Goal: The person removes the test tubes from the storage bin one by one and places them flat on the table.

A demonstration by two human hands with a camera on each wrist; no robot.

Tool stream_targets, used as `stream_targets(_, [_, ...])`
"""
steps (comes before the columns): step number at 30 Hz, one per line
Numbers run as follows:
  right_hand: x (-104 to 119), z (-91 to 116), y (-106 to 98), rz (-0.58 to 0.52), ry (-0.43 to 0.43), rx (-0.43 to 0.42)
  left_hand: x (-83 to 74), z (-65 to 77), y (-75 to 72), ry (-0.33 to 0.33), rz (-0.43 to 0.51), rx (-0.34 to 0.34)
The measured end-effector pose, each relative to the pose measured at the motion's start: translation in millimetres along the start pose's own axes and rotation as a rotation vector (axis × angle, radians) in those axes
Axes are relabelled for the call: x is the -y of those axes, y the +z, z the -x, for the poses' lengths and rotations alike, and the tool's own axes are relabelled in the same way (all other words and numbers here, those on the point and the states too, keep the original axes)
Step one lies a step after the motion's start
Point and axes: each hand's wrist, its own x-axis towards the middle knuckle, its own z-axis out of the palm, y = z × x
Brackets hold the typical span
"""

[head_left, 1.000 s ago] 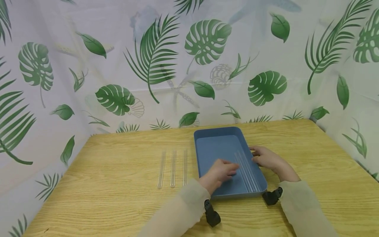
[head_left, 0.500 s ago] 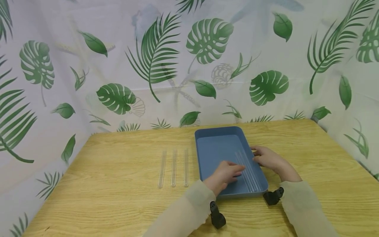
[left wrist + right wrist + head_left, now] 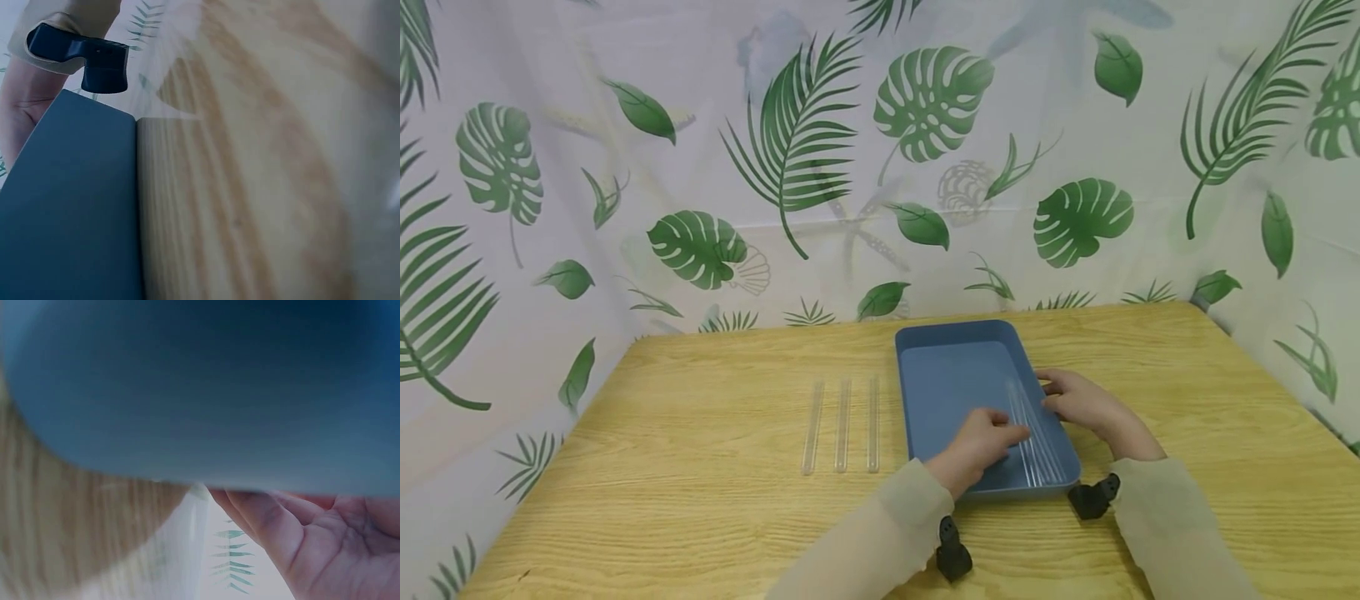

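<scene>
Inside a blue tray (image 3: 955, 379), my left hand (image 3: 981, 442) lies over several clear tubes (image 3: 1043, 454) along the right side. Its fingertips touch the leftmost of these, with the fingers extended. The tubes overlap and their edges are faint. My right hand (image 3: 1082, 404) touches the outer right wall of the tray; in the right wrist view the hand (image 3: 334, 544) lies against the underside of the blue tray (image 3: 200, 425). On the table to the left of the tray lie three clear tubes, a left one (image 3: 813, 429), a middle one (image 3: 842, 427) and a right one (image 3: 872, 427).
A wood-grain table (image 3: 700, 517) carries everything. Behind it and at both sides hangs a white cloth (image 3: 820, 275) printed with green leaves. Black camera mounts (image 3: 953, 554) sit at both wrists.
My left hand has moved to the right inside the tray, toward its right wall. The far end of the leftmost tube in the tray has shifted right. My right hand stays at the wall.
</scene>
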Motion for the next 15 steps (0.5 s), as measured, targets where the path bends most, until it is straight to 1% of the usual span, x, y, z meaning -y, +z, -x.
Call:
stream_targets(3, [0,0,0,0.0,-0.006,0.0,1.1,-0.3,1.8,0.011,-0.027,0.008])
stream_targets(5, [1,1,1,-0.001,-0.006,0.0,1.9,-1.1,3.3,0.014,-0.057,0.002])
stream_targets(11, [3,1,1,0.008,-0.001,0.004,5.2,-4.5,8.7,0.041,-0.202,-0.051])
stream_targets(15, [3,1,1,0.012,-0.001,0.007,6.1,-5.3,11.8,0.048,-0.235,-0.078])
